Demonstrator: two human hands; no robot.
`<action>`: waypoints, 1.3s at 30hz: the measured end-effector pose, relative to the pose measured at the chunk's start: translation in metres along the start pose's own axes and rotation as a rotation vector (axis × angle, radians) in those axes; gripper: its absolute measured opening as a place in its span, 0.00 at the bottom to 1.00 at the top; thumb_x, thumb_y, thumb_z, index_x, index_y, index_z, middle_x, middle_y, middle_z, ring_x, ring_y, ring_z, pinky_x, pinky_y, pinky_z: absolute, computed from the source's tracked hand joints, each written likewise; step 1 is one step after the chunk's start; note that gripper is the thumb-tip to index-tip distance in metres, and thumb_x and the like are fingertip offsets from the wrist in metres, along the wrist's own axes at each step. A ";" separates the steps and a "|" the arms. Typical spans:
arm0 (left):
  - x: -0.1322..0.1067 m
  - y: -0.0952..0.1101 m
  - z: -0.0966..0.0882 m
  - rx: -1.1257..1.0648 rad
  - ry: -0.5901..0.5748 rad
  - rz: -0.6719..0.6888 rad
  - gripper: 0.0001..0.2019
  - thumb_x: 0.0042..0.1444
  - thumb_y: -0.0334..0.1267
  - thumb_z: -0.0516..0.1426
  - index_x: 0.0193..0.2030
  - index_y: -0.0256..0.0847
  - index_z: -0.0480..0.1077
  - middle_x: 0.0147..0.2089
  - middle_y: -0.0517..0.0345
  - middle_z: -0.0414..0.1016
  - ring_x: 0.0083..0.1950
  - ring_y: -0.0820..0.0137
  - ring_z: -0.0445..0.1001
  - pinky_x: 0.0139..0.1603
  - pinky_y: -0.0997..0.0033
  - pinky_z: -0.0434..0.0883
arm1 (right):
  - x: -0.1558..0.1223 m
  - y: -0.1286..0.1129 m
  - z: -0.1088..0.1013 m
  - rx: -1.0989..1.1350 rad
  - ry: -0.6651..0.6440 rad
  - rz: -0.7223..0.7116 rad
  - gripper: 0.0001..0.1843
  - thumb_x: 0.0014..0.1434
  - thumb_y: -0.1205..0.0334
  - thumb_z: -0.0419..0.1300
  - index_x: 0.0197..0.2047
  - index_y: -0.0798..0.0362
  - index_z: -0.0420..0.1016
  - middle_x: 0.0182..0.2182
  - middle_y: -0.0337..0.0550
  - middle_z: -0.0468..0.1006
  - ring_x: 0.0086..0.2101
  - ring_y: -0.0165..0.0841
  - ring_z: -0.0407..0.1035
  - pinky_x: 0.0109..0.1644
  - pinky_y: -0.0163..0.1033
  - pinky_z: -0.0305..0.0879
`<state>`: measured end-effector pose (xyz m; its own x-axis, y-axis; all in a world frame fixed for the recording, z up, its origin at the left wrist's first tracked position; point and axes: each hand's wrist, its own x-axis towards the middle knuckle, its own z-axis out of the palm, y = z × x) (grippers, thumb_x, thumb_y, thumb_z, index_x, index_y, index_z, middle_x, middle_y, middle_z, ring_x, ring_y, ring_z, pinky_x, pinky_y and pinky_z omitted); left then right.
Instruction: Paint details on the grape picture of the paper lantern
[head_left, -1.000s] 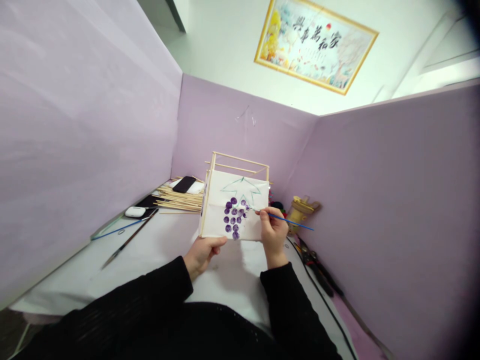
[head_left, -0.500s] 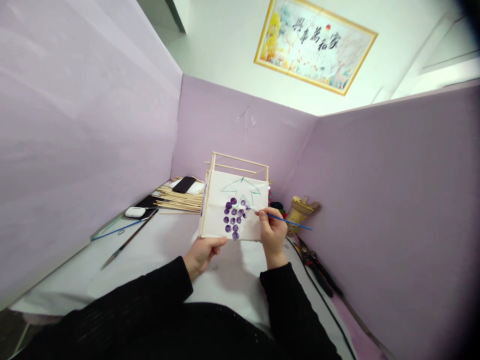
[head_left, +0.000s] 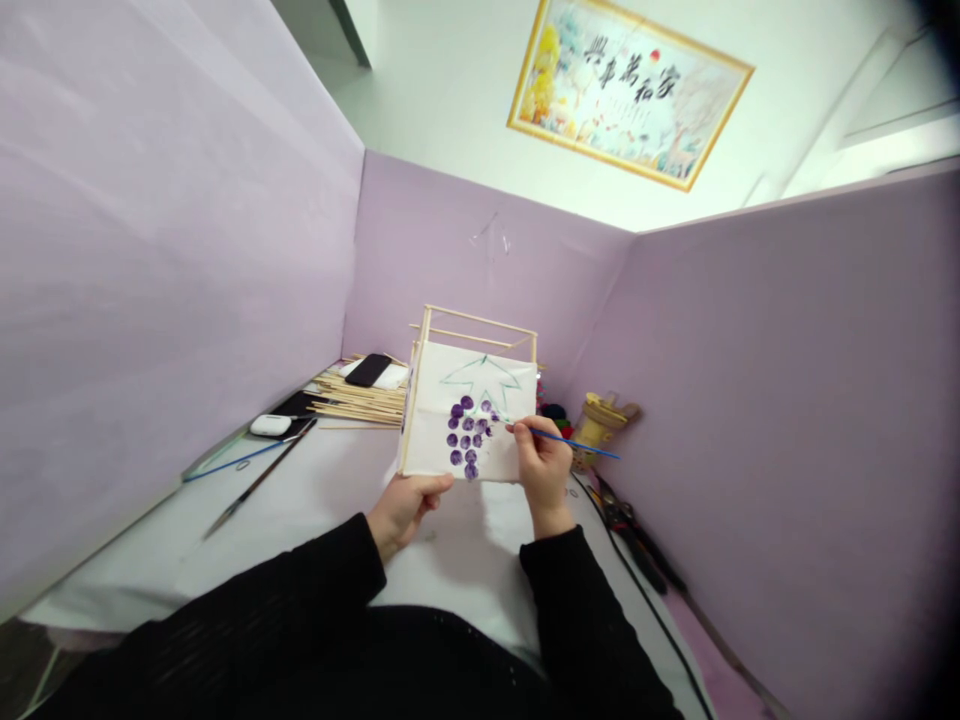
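Observation:
A box-shaped lantern frame (head_left: 480, 322) of thin wooden sticks is held up, tilted, above the table. White paper (head_left: 431, 440) covers its near side, with purple grapes (head_left: 467, 424) and a green leaf outline (head_left: 480, 375) on it. My left hand (head_left: 405, 508) grips the lower left corner, thumb in front and the other fingers partly hidden beneath. In a pinch, my right hand (head_left: 545, 465) holds a thin blue paintbrush (head_left: 581, 445). Its tip is at the right edge of the grapes; whether it touches the paper I cannot tell.
At the left lie a dark-handled brush (head_left: 262, 478), another blue brush (head_left: 236, 460), a white earphone case (head_left: 270, 425), wooden sticks (head_left: 360, 402) and a black phone (head_left: 369, 370). Pliers (head_left: 637, 540) and a yellow figure-like holder (head_left: 600, 425) are at the right. Lilac panels (head_left: 480, 230) enclose the table.
My right hand and the paintbrush have shifted very slightly left. The lantern frame and my left hand have stayed in place.

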<state>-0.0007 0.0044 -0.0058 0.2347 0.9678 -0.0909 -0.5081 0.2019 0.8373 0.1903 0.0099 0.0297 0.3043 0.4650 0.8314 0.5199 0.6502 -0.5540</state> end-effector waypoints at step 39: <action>-0.001 0.002 0.002 0.005 0.002 -0.008 0.14 0.28 0.32 0.68 0.25 0.34 0.70 0.19 0.65 0.67 0.18 0.81 0.58 0.19 0.78 0.55 | -0.004 0.010 -0.003 -0.014 0.060 0.018 0.08 0.58 0.56 0.60 0.34 0.53 0.70 0.28 0.39 0.77 0.30 0.32 0.73 0.37 0.38 0.68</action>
<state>-0.0001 0.0037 -0.0033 0.2372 0.9665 -0.0983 -0.5023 0.2086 0.8392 0.1967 0.0128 0.0205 0.3610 0.4392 0.8227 0.5248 0.6336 -0.5685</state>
